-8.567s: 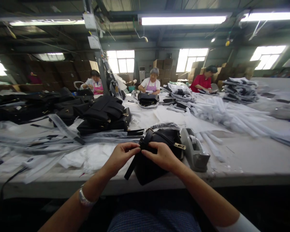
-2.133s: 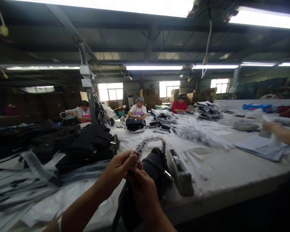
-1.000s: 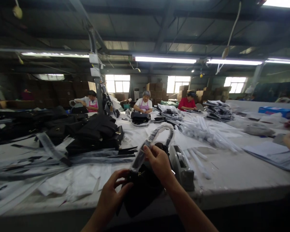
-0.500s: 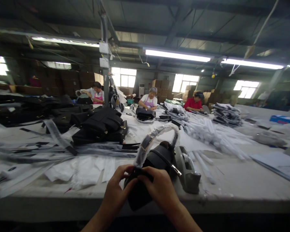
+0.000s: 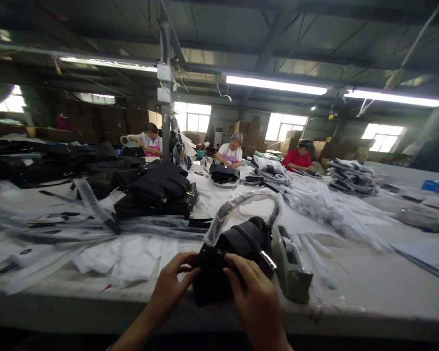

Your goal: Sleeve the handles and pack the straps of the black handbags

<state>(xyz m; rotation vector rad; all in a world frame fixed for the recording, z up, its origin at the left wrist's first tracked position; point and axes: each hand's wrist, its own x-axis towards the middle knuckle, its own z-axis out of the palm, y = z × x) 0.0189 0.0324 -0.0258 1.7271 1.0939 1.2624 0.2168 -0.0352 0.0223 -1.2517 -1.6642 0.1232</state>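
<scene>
A small black handbag (image 5: 237,243) rests on the near edge of the long white table (image 5: 366,273). Its arched handle (image 5: 245,202) is wrapped in clear plastic and stands up over the bag. My left hand (image 5: 170,287) grips the bag's left end, thumb and fingers curled around it. My right hand (image 5: 254,297) is pressed on the bag's near side, fingers bent over it. A gold metal clasp (image 5: 268,259) shows on the bag's front strap.
A grey tape dispenser (image 5: 292,268) stands right beside the bag. Piled black bags (image 5: 157,187) and plastic-sleeved straps (image 5: 58,229) lie to the left, white rolled wrappers (image 5: 325,204) to the right. Three seated people (image 5: 229,148) work at the far end.
One second ago my right hand held the wrapped handle up. It has let go and come down onto the bag, and both hands now hold the bag's body on the table.
</scene>
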